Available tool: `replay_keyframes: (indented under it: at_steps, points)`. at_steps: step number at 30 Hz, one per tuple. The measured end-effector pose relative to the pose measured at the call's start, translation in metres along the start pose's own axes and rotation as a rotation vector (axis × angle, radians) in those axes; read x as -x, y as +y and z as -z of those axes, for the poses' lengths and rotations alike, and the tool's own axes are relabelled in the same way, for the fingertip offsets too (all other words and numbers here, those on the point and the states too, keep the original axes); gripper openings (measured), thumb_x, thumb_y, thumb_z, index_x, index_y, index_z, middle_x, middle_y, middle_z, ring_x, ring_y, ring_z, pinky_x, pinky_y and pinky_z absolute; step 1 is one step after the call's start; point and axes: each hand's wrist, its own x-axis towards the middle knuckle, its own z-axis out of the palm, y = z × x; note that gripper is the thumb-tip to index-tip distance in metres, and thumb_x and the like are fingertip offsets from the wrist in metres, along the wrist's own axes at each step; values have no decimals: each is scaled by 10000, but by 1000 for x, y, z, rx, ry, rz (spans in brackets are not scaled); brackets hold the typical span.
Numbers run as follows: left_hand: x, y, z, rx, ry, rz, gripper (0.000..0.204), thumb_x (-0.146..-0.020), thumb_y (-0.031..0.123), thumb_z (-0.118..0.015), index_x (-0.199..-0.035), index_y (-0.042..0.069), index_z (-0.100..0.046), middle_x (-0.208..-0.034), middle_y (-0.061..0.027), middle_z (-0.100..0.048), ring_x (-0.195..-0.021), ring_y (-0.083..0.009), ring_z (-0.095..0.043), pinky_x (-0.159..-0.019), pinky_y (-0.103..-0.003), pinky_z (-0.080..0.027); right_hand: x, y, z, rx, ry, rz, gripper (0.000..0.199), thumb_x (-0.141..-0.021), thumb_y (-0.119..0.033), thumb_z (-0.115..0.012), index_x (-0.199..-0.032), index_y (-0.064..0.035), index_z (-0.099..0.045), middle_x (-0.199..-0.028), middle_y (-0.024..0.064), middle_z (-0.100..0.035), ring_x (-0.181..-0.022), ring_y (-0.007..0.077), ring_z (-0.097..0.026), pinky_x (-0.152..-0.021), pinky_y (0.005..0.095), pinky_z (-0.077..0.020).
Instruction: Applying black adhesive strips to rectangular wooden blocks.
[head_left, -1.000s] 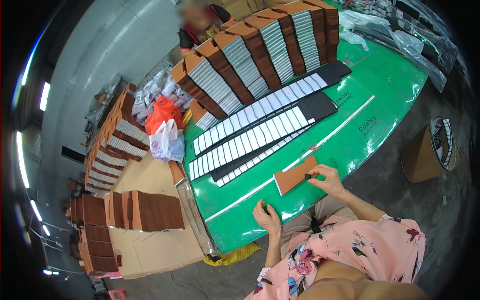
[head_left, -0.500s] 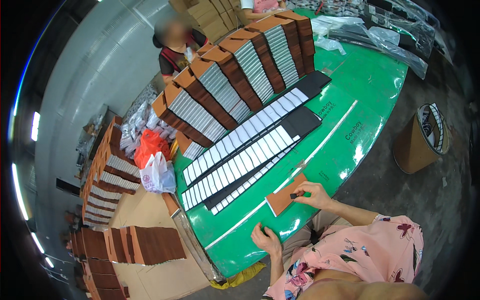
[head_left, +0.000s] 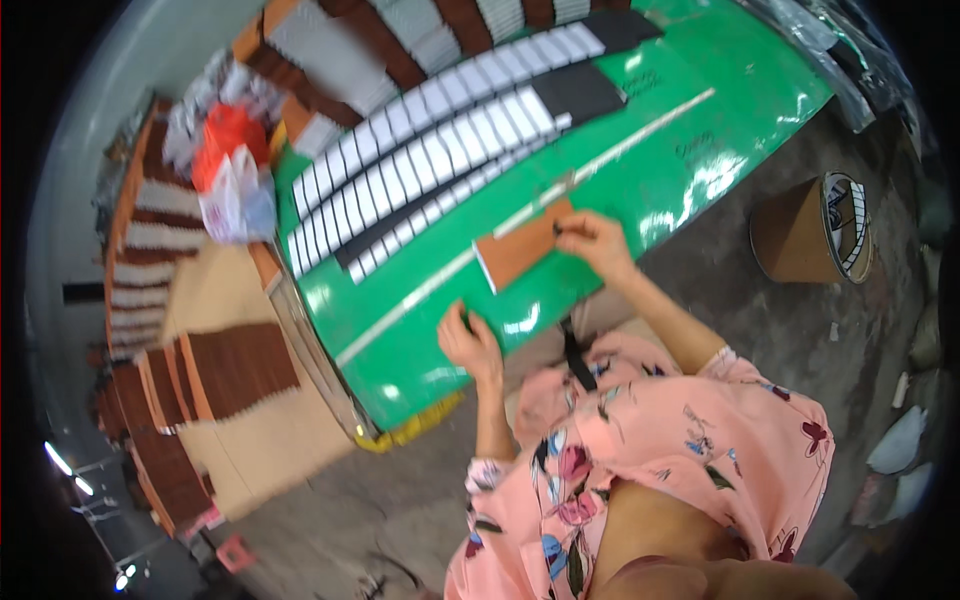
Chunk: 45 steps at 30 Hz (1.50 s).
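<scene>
On the green tabletop lies a flat brown rectangular piece (head_left: 520, 250) with a white edge along its left end; its exact kind I cannot make out. My right hand (head_left: 600, 245) is at its right end, thumb and fingers pinching a small black piece (head_left: 557, 229) over the brown surface. Left of the brown piece, near the table's front edge, my left hand (head_left: 470, 343) has loosely curled fingers, with thumb and forefinger apart and no object plainly held. Beyond the hands are rows of overlapping white pieces (head_left: 440, 150) on black strips.
Tall stacks of brown and grey pieces (head_left: 335, 55) stand at the far side. Red (head_left: 232, 140) and white (head_left: 240, 200) plastic bags sit at the left, above a cardboard-covered surface (head_left: 280, 440) with more brown stacks (head_left: 240, 370). A brown bin (head_left: 795, 235) stands right of the table.
The view has tilted down, so the table things sit higher in the picture and the people opposite are out of sight. My right hand still pinches the black piece at the brown piece's right end.
</scene>
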Motion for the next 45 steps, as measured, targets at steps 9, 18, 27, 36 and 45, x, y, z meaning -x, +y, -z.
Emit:
replay_keyframes:
  at_steps: [9, 18, 27, 36, 45]
  points:
    - [-5, 19, 5, 182, -97, -27, 261, -785, 23, -594, -1045, 29, -578, -1027, -128, -585, -973, -294, -530, -849, -387, -387, 4, -17, -8, 131, -150, -26, 201, -769, -50, -694, -962, -13, -650, -862, 14, -630, -763, 82, -590, -693, 226, -480]
    - [-25, 68, 30, 677, -264, 179, 307, -750, 87, -690, -1033, 21, -592, -997, -113, -549, -912, -222, -549, -793, -320, -446, 7, -43, -31, 631, -366, 545, 217, -677, -61, -734, -881, -41, -659, -869, 60, -636, -752, 170, -617, -642, 277, -493]
    - [-20, 71, 21, 645, -250, 169, 161, -713, 100, -708, -806, 23, -602, -936, -52, -539, -851, -155, -527, -700, -275, -406, 22, -47, -26, 819, -367, 807, 247, -614, -69, -749, -844, -83, -661, -861, 29, -630, -761, 207, -605, -635, 310, -481]
    - [-21, 65, 17, 621, -216, 382, 284, -789, 187, -659, -1001, 27, -558, -948, -66, -567, -868, -153, -534, -735, -280, -391, 14, -34, -13, 754, -164, 700, 216, -650, -89, -745, -846, -69, -655, -870, 46, -630, -817, 210, -613, -703, 303, -489]
    - [-62, 34, -22, 70, -431, 201, 327, -826, 167, -611, -1085, -25, -550, -1022, -164, -595, -893, -261, -594, -746, -366, -467, -28, 4, 11, 88, 133, -38, 250, -758, -98, -720, -981, -27, -632, -1119, 84, -564, -1042, 164, -540, -878, 292, -430]
